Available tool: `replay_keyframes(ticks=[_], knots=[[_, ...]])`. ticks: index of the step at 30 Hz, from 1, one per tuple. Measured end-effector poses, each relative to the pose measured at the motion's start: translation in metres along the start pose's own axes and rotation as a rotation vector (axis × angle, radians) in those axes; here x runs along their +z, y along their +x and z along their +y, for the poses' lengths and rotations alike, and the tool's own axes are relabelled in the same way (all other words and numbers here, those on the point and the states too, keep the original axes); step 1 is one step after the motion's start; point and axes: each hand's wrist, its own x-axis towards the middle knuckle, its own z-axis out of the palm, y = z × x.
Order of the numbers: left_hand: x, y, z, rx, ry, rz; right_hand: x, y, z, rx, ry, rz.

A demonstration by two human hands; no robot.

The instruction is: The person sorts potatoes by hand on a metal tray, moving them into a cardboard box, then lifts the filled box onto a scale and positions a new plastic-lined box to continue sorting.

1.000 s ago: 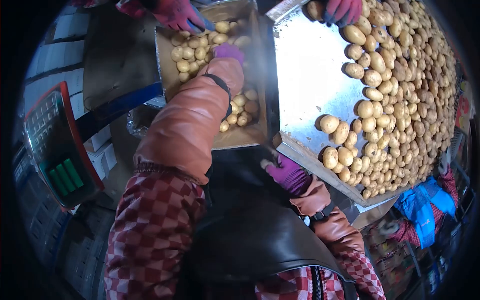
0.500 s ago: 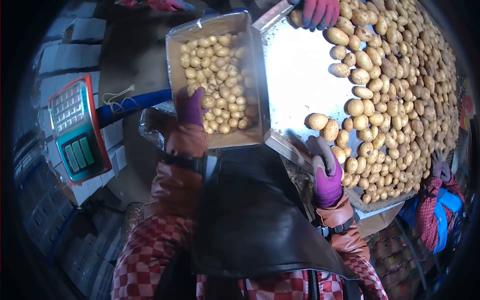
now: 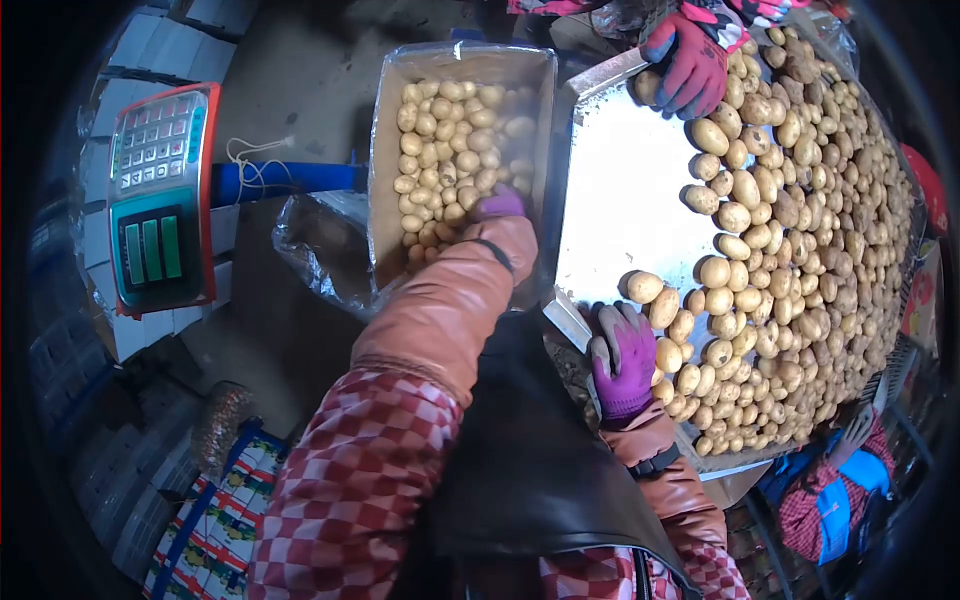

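Observation:
A lined cardboard box (image 3: 463, 62) holds many small potatoes (image 3: 440, 125). My left hand (image 3: 500, 203), in a purple glove, reaches down into its right side; the fingers are hidden, so I cannot see if they hold anything. My right hand (image 3: 622, 362), gloved in purple and grey, lies at the near edge of the shiny metal tray (image 3: 625, 190). Its fingers are stretched out with nothing in them, beside a few larger potatoes (image 3: 645, 288). A big heap of potatoes (image 3: 800, 260) covers the right of the tray.
Another person's red-and-grey gloved hand (image 3: 690, 68) rests on potatoes at the tray's far side. A digital scale display (image 3: 158, 200) stands left on a blue post (image 3: 290, 183). A second person's blue-and-red sleeve (image 3: 835, 500) shows at lower right. White cartons (image 3: 165, 50) are stacked on the left.
My left hand has moved from the box's left side to its right side, the forearm now crossing its near edge. My right hand remains by the tray edge. The whole view has shifted.

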Motion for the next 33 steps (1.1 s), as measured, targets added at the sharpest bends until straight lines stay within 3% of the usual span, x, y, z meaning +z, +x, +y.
replay_keyframes(ticks=[4,11,15,17,18,19,22,24,25,26,28,30,32,33], knots=[[-0.011,-0.007,0.000,0.087,0.073,-0.174,0.000,0.004,-0.001,0.010,0.013,-0.024],[0.003,-0.022,-0.004,0.168,0.153,-0.136,0.000,0.002,0.001,0.017,0.024,-0.018],[-0.003,0.003,-0.007,0.170,0.144,-0.175,0.003,-0.005,0.001,0.042,0.003,-0.039],[0.005,0.028,-0.013,0.191,0.187,-0.353,0.003,-0.006,0.000,0.023,-0.003,-0.008],[0.030,0.059,-0.016,0.171,0.277,-0.608,0.000,-0.005,-0.004,0.039,0.001,-0.026],[-0.047,-0.032,-0.027,0.361,0.114,-0.076,-0.004,-0.003,-0.009,0.049,0.009,-0.040],[-0.040,-0.066,-0.077,0.456,-0.650,0.250,-0.006,-0.008,-0.011,0.034,0.082,-0.020],[-0.078,-0.112,-0.089,0.074,-1.650,0.057,0.007,-0.015,-0.003,-0.025,0.056,0.088],[-0.111,-0.139,-0.094,-0.036,-1.860,0.138,0.009,-0.018,0.000,-0.021,0.059,0.077],[-0.130,-0.160,-0.096,0.098,-1.828,0.257,0.011,-0.020,0.003,-0.041,0.059,0.092],[-0.169,-0.203,-0.086,0.432,-1.934,0.128,0.017,-0.027,0.010,-0.035,0.023,0.106],[-0.191,-0.246,-0.074,0.843,-1.663,0.075,0.019,-0.028,0.015,-0.062,0.027,0.101],[-0.200,-0.266,-0.071,0.874,-1.660,0.213,0.019,-0.030,0.016,-0.070,0.038,0.079],[-0.195,-0.268,-0.076,0.767,-1.653,0.266,0.018,-0.030,0.017,-0.068,0.048,0.060]])
